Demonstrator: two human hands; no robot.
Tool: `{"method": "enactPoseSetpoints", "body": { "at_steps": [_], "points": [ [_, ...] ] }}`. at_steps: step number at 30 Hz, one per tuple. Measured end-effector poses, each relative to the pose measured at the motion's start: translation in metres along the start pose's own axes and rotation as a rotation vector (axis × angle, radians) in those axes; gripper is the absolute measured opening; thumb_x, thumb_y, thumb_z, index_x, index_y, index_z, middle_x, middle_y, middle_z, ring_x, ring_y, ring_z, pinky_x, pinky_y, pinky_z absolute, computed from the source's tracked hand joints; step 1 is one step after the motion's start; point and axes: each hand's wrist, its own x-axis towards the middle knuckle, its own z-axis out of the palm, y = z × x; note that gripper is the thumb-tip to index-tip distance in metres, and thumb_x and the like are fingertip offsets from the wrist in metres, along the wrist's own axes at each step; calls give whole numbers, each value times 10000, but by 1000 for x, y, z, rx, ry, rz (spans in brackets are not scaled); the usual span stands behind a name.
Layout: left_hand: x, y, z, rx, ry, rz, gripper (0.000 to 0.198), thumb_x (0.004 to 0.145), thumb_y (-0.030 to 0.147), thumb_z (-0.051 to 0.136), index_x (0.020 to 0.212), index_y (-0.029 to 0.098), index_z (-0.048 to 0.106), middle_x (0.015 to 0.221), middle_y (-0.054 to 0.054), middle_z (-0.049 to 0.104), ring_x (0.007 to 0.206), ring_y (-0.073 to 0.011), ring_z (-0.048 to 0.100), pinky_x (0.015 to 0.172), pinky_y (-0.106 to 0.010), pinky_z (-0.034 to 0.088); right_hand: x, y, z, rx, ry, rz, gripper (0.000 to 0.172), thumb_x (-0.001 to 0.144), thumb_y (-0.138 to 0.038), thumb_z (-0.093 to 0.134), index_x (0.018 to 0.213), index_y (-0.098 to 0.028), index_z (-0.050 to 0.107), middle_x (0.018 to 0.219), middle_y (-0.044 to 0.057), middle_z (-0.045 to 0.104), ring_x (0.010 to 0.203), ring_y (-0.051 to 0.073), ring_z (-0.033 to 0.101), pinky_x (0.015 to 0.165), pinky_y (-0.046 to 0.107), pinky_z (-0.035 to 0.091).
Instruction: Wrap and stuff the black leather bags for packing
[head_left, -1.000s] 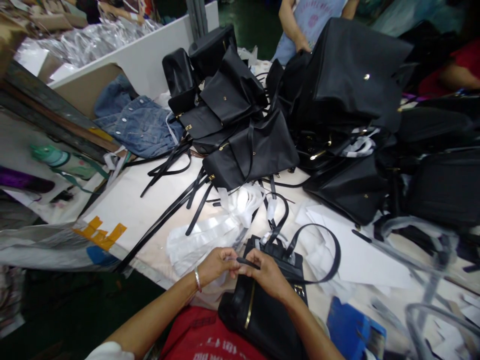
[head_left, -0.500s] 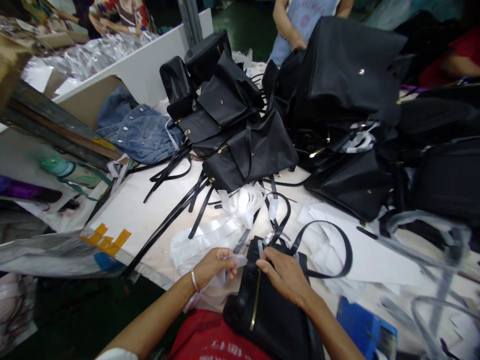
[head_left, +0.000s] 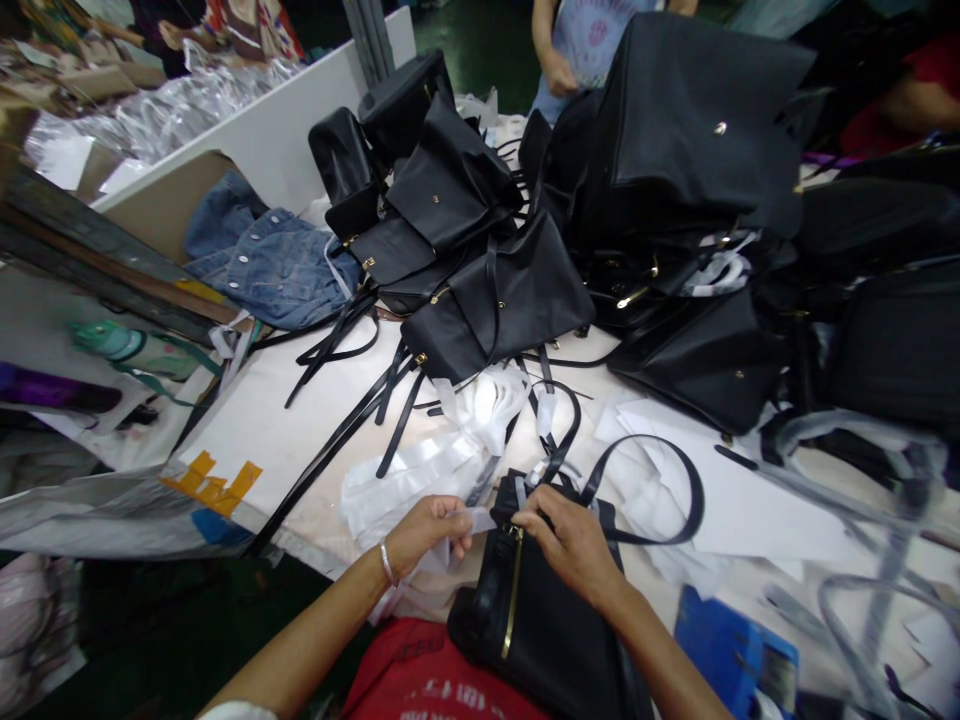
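Closest to me, a black bag (head_left: 559,630) with a gold zip lies at the table's front edge, partly against my red shirt. My left hand (head_left: 433,528) pinches a strip of clear plastic film (head_left: 477,519) just left of the bag's top. On the top end of the bag, beside the strap's base, my right hand (head_left: 564,530) is closed with thumb and fingers together; what it grips is too small to make out. A black strap (head_left: 699,490) loops out to the right from the bag. White wrapping film (head_left: 405,480) is spread beyond my left hand.
Several black bags (head_left: 499,300) are heaped across the far side, with a larger black bag (head_left: 690,130) at right. Denim cloth (head_left: 262,260) lies at left. White paper sheets (head_left: 750,510) and a blue object (head_left: 720,640) are on the right. Another person (head_left: 592,50) stands opposite.
Both my hands stay almost in place on the film and the bag's top. The view has shifted slightly. The hand of the person opposite has moved left, away from the large bag.
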Motion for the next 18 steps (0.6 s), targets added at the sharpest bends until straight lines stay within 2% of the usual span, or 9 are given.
{"method": "enactPoseSetpoints", "body": {
  "at_steps": [7, 13, 16, 18],
  "points": [
    [0, 0, 1, 18, 5, 19, 292, 765, 388, 648, 708, 110, 578, 657, -50, 662, 503, -94, 559, 509, -201, 383, -3, -1, 0, 7, -51, -12, 289, 930, -418, 427, 749, -211, 516, 733, 1, 555, 687, 140, 546, 637, 246, 367],
    [3, 0, 3, 94, 15, 28, 310, 727, 411, 676, 699, 127, 554, 628, -35, 662, 488, -106, 564, 504, -212, 389, -1, 0, 2, -26, -110, -15, 324, 920, -473, 419, 763, -211, 525, 721, 7, 574, 661, 145, 547, 616, 245, 367],
    [4, 0, 7, 187, 22, 59, 334, 758, 449, 634, 705, 128, 559, 640, -44, 672, 498, -117, 583, 519, -220, 399, 1, 2, 5, -81, -136, -49, 303, 933, -438, 401, 783, -210, 533, 747, 21, 583, 683, 154, 550, 632, 253, 372],
    [3, 0, 10, 214, 13, 76, 347, 802, 467, 575, 773, 121, 582, 669, -55, 683, 511, -124, 596, 533, -228, 409, 2, 4, 8, -104, -149, -77, 284, 949, -387, 370, 809, -206, 540, 764, 32, 584, 706, 161, 552, 646, 259, 380]
  ]
}}
